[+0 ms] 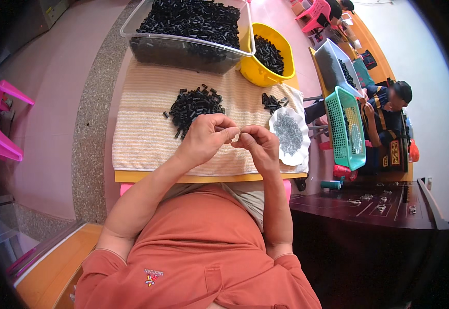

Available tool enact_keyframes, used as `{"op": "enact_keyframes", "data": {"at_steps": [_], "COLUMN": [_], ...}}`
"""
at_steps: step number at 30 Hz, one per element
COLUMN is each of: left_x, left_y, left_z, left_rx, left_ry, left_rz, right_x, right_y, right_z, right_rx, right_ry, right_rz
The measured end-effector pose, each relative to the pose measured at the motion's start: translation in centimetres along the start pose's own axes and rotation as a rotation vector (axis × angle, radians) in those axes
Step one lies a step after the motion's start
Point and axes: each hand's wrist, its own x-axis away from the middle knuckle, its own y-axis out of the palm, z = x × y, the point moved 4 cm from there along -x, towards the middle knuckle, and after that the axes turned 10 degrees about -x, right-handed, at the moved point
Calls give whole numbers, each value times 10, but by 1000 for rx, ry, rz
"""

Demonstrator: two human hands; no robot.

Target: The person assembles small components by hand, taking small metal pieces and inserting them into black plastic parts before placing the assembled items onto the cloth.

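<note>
My left hand and my right hand meet above the near part of a striped towel. Thumb and fingers are pinched together on both, around something too small to make out. Just beyond my left hand lies a loose heap of short black tube-like pieces. Beside my right hand stands a white scalloped dish filled with small clear pieces. A smaller cluster of black pieces lies behind that dish.
A clear plastic bin full of black pieces stands at the back, with a yellow tub of them beside it. At right, a person sits by a green basket. A pink stool stands at left.
</note>
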Motion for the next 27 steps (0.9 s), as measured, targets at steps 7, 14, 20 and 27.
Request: {"op": "enact_keyframes", "data": {"at_steps": [7,14,20,27], "left_x": [-2,-4,-1,0], "left_y": [-2,-3,-3,0], "left_z": [-7,-9,-5,-1], "left_rx": [-16,-31,-60,-52], "left_ry": [-62,-74,-68,-3], "left_rz": [-23,-33,-24,10], "right_x": [-13,-14,-4,-3], "right_y": [-20,-24,4,8], "right_z": [3,1,-8,-5], "right_rx": [377,636,31,25], "right_ry": [-5,-160,27,-36], "right_rz": [89,68,-4,18]}}
